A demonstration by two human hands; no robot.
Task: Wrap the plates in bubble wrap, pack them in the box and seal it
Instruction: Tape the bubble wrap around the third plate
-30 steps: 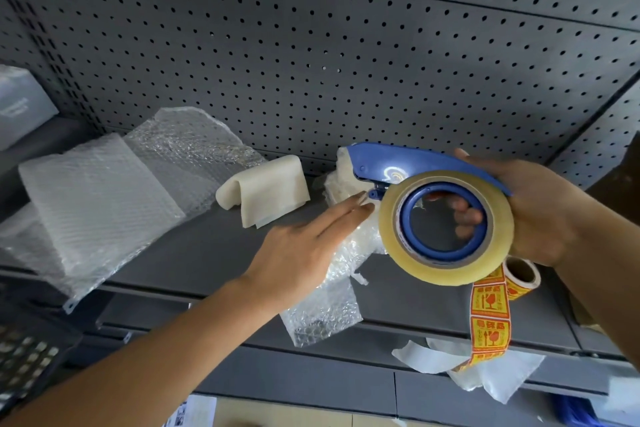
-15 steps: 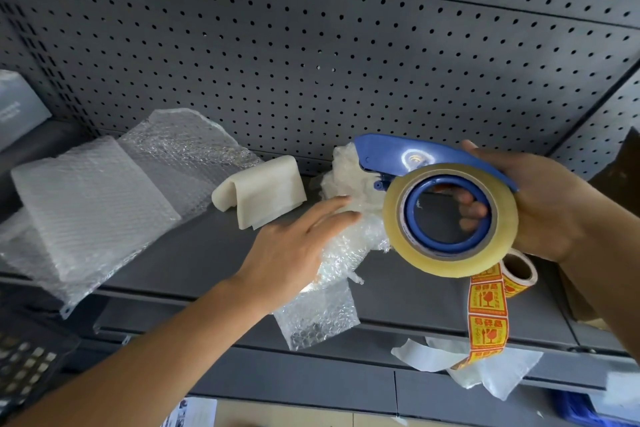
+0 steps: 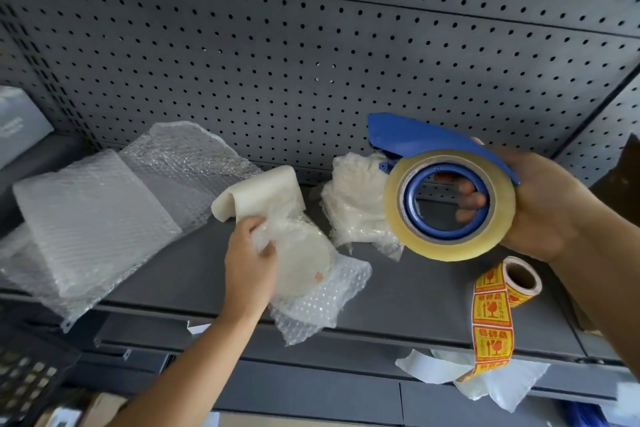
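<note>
Wrapped plate, left hand (tape dispenser, right hand)

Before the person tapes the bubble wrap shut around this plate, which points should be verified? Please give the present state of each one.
1. The left hand grips the wrapped plate firmly: ok.
2. The right hand holds the tape dispenser, with fingers through the core: ok.
3. The wrap is closed around the plate: not ok, a loose flap hangs open below.
4. A free tape end is ready at the cutter: cannot tell.
5. The path between dispenser and plate is free: ok.
6. The far side of the plate is covered: cannot tell, it is hidden.
</note>
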